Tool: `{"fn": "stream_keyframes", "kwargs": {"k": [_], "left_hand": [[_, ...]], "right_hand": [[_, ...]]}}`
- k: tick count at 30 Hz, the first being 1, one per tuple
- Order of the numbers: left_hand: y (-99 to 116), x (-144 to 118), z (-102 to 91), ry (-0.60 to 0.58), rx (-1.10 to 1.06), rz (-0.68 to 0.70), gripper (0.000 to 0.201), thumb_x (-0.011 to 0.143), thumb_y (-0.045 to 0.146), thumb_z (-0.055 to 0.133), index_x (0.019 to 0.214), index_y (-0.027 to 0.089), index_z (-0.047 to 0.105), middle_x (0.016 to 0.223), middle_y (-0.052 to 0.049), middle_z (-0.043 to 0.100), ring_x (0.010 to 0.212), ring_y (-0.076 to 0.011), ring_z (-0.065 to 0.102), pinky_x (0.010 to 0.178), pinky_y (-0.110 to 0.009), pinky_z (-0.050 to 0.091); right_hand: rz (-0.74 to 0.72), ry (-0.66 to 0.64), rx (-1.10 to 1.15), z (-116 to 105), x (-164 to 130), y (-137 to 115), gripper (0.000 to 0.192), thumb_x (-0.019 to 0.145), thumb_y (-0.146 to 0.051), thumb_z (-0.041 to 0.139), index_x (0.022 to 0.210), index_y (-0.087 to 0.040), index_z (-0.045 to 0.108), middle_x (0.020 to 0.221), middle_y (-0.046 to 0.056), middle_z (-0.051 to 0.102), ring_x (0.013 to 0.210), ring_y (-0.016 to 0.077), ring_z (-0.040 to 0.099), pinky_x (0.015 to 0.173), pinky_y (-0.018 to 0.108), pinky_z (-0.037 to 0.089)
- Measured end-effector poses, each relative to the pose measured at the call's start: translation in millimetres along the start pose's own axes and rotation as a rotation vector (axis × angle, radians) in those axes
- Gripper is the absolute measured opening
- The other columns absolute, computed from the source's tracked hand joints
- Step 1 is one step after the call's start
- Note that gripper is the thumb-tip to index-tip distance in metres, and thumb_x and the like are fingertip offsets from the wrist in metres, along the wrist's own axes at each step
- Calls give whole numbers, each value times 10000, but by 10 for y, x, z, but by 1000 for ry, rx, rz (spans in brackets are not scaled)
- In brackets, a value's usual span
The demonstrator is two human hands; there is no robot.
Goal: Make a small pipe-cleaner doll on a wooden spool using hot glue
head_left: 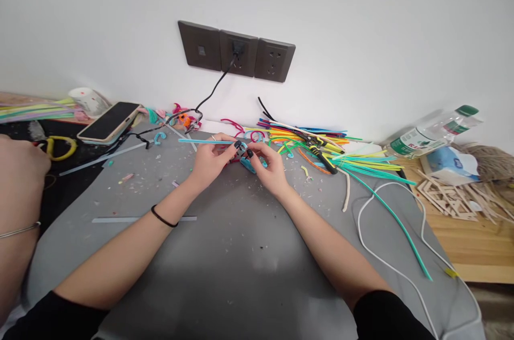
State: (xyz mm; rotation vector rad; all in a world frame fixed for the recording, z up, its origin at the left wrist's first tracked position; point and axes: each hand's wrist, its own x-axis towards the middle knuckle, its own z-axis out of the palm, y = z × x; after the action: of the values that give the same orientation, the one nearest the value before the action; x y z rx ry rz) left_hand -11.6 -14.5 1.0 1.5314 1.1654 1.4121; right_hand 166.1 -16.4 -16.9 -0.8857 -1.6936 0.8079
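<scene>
Both hands met at the far middle of a grey felt-like mat [249, 254] strewn with pale crumbs and snippets. The left hand [211, 160] had its fingertips pressed together on a thin, fuzzy blue pipe cleaner [204, 141], whose straight tail ran off to the left just above the mat. The right hand [271, 166] pinched the same piece at its curled end, thumb and forefinger closed on a small blue coil [249, 164] — the two hands almost touching, dark-painted nails facing each other. A black band sat on the left wrist.

Just beyond the right hand lay a loose heap of pipe cleaners [321, 139] in yellow, green, teal, orange and pink, with yellow-and-black pliers [321, 153] resting on it. A long teal stem [395, 219] and a white cable [385, 262] trailed over the mat's right side. To the left, a phone [108, 121] lay face up near yellow-handled scissors [60, 147]; another person's hand [18, 168] with a thin bracelet showed at the left edge. On the wall hung three dark, square sockets [236, 52] — a black cord plugged into the middle one. A clear plastic bottle [433, 131] lay on its side at the right, beside pale wooden sticks [450, 195].
</scene>
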Motion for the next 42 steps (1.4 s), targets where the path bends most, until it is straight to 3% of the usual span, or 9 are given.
{"fn": "stream_keyframes", "kwargs": {"k": [5,11,19,29,35,42], "left_hand": [[17,2,-9,-12,44,48,249,834,452,692,877,208,664,847,-33,717,688,-155,647,653,-277,543],[8,-59,-2,29,387,315,145,899,307,611,799,223,675,821,-37,707,742,-166,647,674,-282,508],[-48,-101,24,12,492,491,151,912,181,579,775,214,631,792,-22,668,686,-140,605,662,-259,473],[-67,-108,26,-121,573,533,187,957,261,552,809,223,660,813,-73,686,772,-193,634,730,-310,515],[-94,-113,28,22,537,569,180,978,214,539,839,213,653,790,-32,669,687,-143,602,640,-256,469],[-54,-121,42,49,527,485,141,940,212,578,834,213,671,788,-21,678,701,-142,615,662,-250,475]], "right_hand": [[-5,6,5,2,-1,-19,218,985,-398,570,1022,-248,723,997,59,766,890,196,702,805,339,569],[12,37,-75,8,-6,-3,209,937,-317,552,1028,-240,723,960,55,775,828,193,700,775,341,572],[27,68,-103,32,4,-8,170,880,-294,558,937,-223,701,838,34,741,731,172,658,727,317,556],[85,109,-146,57,-10,1,105,847,-325,581,783,-242,588,719,-2,669,653,155,589,669,295,521],[59,62,-115,45,-6,8,164,865,-274,552,967,-225,671,800,14,714,704,166,626,723,309,538],[44,6,-103,33,-18,17,253,902,-265,530,1073,-219,710,840,23,732,759,179,660,777,325,549]]}}
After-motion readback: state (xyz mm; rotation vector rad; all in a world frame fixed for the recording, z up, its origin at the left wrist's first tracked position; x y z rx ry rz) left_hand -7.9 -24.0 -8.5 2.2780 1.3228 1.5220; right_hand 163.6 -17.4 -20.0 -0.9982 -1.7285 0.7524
